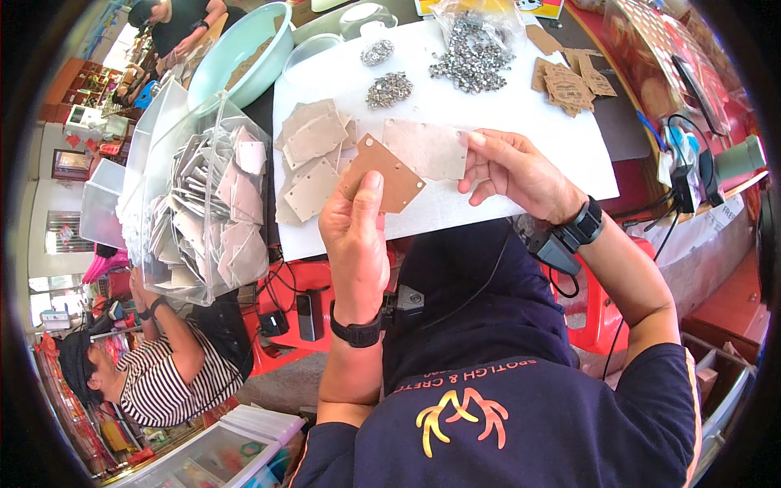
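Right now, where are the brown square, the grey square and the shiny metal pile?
brown square (389,172), head view, middle of its face.
grey square (425,149), head view, its middle.
shiny metal pile (474,57), head view, heap's centre.

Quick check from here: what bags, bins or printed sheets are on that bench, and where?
Clear plastic bag: far centre, crumpled, holding small silvery metal parts.
Clear plastic bin: left edge, boxy, full of grey plates.
Printed sheet: far edge, flat, yellow and pink.
Screens: none visible.
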Motion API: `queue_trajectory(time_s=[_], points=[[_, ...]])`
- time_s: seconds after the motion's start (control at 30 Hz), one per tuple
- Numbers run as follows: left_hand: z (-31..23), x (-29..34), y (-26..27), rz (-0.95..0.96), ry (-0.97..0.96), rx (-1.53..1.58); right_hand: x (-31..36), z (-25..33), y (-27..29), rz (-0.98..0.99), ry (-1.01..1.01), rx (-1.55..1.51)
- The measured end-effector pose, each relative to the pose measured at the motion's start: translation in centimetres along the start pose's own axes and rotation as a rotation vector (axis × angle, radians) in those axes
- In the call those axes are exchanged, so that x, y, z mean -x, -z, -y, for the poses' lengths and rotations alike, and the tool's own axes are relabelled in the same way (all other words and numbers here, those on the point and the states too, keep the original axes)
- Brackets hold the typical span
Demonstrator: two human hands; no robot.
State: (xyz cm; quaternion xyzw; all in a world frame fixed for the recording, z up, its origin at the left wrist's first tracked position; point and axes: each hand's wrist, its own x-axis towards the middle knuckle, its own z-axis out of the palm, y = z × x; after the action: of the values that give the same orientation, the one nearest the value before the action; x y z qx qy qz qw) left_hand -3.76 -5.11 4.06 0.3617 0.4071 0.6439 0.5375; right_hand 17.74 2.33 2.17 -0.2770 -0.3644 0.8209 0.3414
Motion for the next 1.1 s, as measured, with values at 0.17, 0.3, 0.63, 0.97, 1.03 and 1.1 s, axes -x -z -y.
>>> queue_trajectory(time_s=[0.17, 0.3, 0.63, 0.97, 1.03, 1.1], points=[[0.4, -0.1, -0.4, 0.002, 0.024, -0.003, 0.1, -0.5, -0.1, -0.06, 0.077, 0.082], [0.2, -0.8, -0.9, 0.076, 0.069, 0.129, -0.2, -1.0, 0.2, -0.126, 0.088, 0.018], [2.2, -2.0, -1.3, 0.036, 0.145, 0.389, -0.5, -2.4, -2.6, -0.141, 0.16, 0.13], [1.9, -1.7, -1.5, 0.092, 0.114, 0.278, -0.9, 0.1, -3.4, -0.263, 0.959, 1.234], [1.7, -1.7, -1.7, 0.103, 0.108, 0.278, -0.9, 0.2, -4.1, -0.224, 1.005, 1.473], [1.7, -1.6, -1.7, 0.116, 0.101, 0.275, -1.1, -0.3, -3.8, -0.199, 0.937, 1.512]])
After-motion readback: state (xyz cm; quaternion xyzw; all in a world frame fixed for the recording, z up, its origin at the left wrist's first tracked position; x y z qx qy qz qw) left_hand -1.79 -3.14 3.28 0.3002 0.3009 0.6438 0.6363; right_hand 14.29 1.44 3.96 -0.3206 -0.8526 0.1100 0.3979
